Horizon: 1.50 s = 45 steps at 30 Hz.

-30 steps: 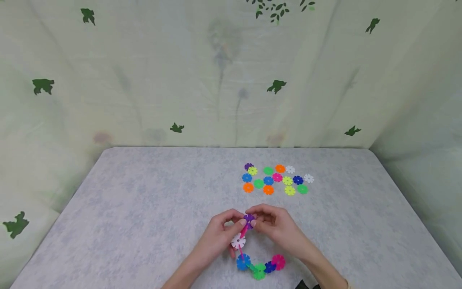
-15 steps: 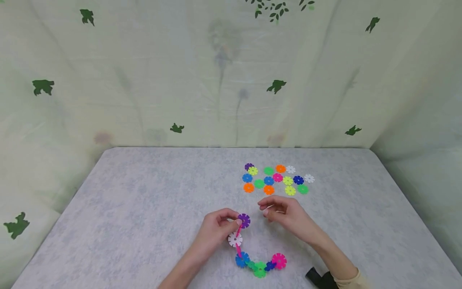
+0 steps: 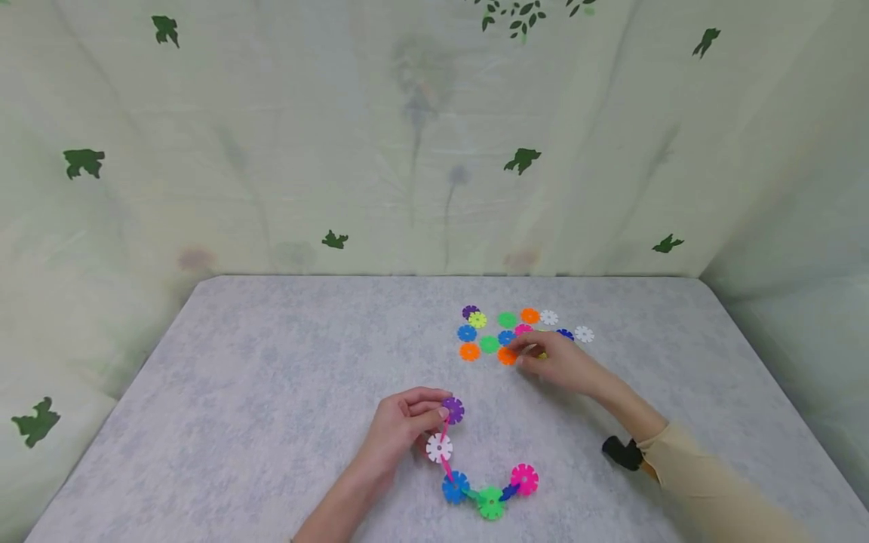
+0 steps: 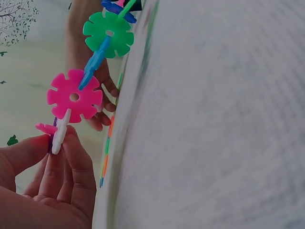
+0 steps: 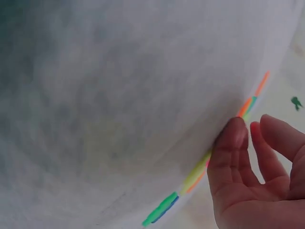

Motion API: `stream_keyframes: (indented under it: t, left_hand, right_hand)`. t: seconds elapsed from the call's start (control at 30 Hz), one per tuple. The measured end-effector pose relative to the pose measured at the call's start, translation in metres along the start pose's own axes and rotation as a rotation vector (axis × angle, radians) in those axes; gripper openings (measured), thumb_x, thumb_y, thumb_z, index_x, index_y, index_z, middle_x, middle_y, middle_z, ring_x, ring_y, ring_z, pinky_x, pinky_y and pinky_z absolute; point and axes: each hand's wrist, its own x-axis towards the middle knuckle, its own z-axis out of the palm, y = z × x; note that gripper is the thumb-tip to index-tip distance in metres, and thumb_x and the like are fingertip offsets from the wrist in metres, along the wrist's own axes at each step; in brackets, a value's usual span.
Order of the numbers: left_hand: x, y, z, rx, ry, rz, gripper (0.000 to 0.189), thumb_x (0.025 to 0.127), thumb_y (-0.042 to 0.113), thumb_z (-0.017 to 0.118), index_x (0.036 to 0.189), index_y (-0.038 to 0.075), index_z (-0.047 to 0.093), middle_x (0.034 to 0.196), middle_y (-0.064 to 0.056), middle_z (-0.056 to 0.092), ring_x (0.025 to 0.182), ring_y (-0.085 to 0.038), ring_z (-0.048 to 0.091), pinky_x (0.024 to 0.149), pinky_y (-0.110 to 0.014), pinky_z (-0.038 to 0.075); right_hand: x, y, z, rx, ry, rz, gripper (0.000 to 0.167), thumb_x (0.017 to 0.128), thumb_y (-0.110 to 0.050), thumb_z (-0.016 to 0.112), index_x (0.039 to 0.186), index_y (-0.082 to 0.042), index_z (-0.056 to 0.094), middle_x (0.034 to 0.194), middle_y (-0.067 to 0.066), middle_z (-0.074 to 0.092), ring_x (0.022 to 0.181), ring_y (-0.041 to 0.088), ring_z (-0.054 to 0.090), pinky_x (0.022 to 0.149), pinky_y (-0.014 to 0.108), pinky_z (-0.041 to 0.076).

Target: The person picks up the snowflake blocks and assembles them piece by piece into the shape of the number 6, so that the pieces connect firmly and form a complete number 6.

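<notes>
My left hand (image 3: 397, 430) pinches the purple notched plastic disc (image 3: 453, 411) at the upper end of a chain of interlocking discs. Below it hang a white disc (image 3: 438, 448), a blue one (image 3: 455, 488), a green one (image 3: 490, 503) and, at the far end, a pink one (image 3: 525, 480), with further discs slotted edge-on between them. In the left wrist view, a pink linking disc (image 4: 86, 98) faces the camera. My right hand (image 3: 560, 362) reaches over the loose discs, fingertips by an orange disc (image 3: 505, 356). Its fingers and thumb stand apart in the right wrist view, holding nothing visible.
Loose discs lie flat towards the table's back, among them a green disc (image 3: 489, 345), a second orange disc (image 3: 469, 351) and a white disc (image 3: 584, 334). My right hand covers several. A printed curtain (image 3: 271, 151) rises behind the grey table (image 3: 271, 392).
My right hand has let go of the purple disc and moved away, up and right to the loose discs. The left hand keeps the chain, shifted slightly left.
</notes>
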Motion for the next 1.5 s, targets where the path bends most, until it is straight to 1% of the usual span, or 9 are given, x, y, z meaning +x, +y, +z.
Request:
stream_keyframes:
  t: [0.2, 0.4, 0.57, 0.8, 0.9, 1.1, 1.23, 1.4, 1.5]
  left_hand:
    - [0.001, -0.002, -0.004, -0.021, 0.001, -0.033, 0.033, 0.090, 0.020, 0.072, 0.119, 0.003, 0.068, 0.095, -0.006, 0.073, 0.074, -0.014, 0.061, 0.065, -0.026, 0.052]
    - [0.002, -0.001, -0.005, -0.040, -0.008, -0.056, 0.032, 0.092, 0.017, 0.069, 0.120, 0.003, 0.067, 0.093, -0.004, 0.073, 0.075, -0.013, 0.064, 0.066, -0.026, 0.053]
    - [0.001, 0.000, -0.006, -0.073, -0.041, -0.053, 0.031, 0.092, 0.013, 0.068, 0.120, 0.000, 0.064, 0.091, -0.004, 0.072, 0.075, -0.013, 0.064, 0.066, -0.026, 0.054]
    - [0.001, -0.002, -0.006, -0.094, -0.082, -0.024, 0.029, 0.092, 0.008, 0.066, 0.119, -0.002, 0.062, 0.087, -0.003, 0.071, 0.070, -0.012, 0.063, 0.062, -0.026, 0.053]
    - [0.001, -0.001, -0.005, -0.091, -0.086, -0.024, 0.028, 0.093, 0.009, 0.065, 0.119, -0.001, 0.062, 0.088, -0.003, 0.071, 0.071, -0.013, 0.064, 0.062, -0.026, 0.053]
    - [-0.002, 0.001, -0.003, -0.068, -0.072, -0.007, 0.031, 0.091, 0.014, 0.069, 0.119, 0.002, 0.065, 0.089, -0.004, 0.072, 0.071, -0.014, 0.064, 0.062, -0.026, 0.051]
    - [-0.005, 0.003, -0.001, -0.037, -0.070, 0.007, 0.030, 0.091, 0.015, 0.070, 0.118, 0.003, 0.066, 0.089, -0.004, 0.073, 0.070, -0.014, 0.063, 0.058, -0.026, 0.049]
    - [-0.006, 0.006, 0.002, -0.008, -0.067, 0.016, 0.029, 0.092, 0.015, 0.069, 0.119, 0.004, 0.066, 0.090, -0.004, 0.072, 0.069, -0.015, 0.061, 0.057, -0.026, 0.050]
    - [-0.007, 0.008, 0.003, 0.005, -0.060, 0.017, 0.030, 0.092, 0.016, 0.069, 0.120, 0.005, 0.066, 0.090, -0.004, 0.072, 0.069, -0.015, 0.060, 0.058, -0.026, 0.050]
  right_hand:
    - [0.014, 0.008, 0.000, -0.090, -0.042, -0.076, 0.029, 0.092, -0.005, 0.066, 0.120, -0.008, 0.069, 0.110, 0.002, 0.067, 0.089, 0.018, 0.058, 0.078, 0.034, 0.051]
    - [0.021, 0.010, 0.001, -0.103, -0.052, -0.066, 0.027, 0.088, -0.004, 0.071, 0.114, -0.011, 0.071, 0.103, -0.002, 0.065, 0.076, 0.017, 0.051, 0.067, 0.031, 0.046]
    - [0.020, 0.007, 0.001, -0.119, -0.064, -0.057, 0.023, 0.086, -0.004, 0.074, 0.108, -0.012, 0.071, 0.097, -0.001, 0.063, 0.071, 0.016, 0.050, 0.064, 0.030, 0.045]
    - [0.016, 0.000, 0.001, -0.124, -0.087, -0.078, 0.022, 0.087, -0.005, 0.074, 0.107, -0.006, 0.068, 0.091, 0.001, 0.060, 0.078, 0.016, 0.051, 0.070, 0.031, 0.046]
    - [0.014, -0.001, 0.003, -0.123, -0.075, -0.058, 0.019, 0.086, -0.005, 0.075, 0.104, -0.009, 0.069, 0.090, 0.000, 0.061, 0.080, 0.017, 0.052, 0.072, 0.031, 0.047]
    - [0.006, -0.002, 0.004, -0.053, -0.042, -0.005, 0.013, 0.087, -0.008, 0.074, 0.097, -0.015, 0.073, 0.091, -0.006, 0.067, 0.081, 0.017, 0.058, 0.073, 0.032, 0.050]
    - [-0.007, -0.005, 0.006, -0.006, -0.027, -0.002, 0.017, 0.090, -0.004, 0.069, 0.100, -0.016, 0.075, 0.095, -0.007, 0.069, 0.086, 0.016, 0.060, 0.076, 0.031, 0.053]
    - [-0.029, -0.021, 0.014, 0.095, 0.036, -0.036, 0.022, 0.091, 0.000, 0.066, 0.110, -0.009, 0.073, 0.103, -0.002, 0.070, 0.092, 0.017, 0.064, 0.079, 0.029, 0.054]
    - [-0.042, -0.035, 0.021, 0.186, 0.090, 0.001, 0.021, 0.091, -0.001, 0.068, 0.111, -0.006, 0.071, 0.102, 0.002, 0.070, 0.090, 0.020, 0.065, 0.079, 0.027, 0.055]
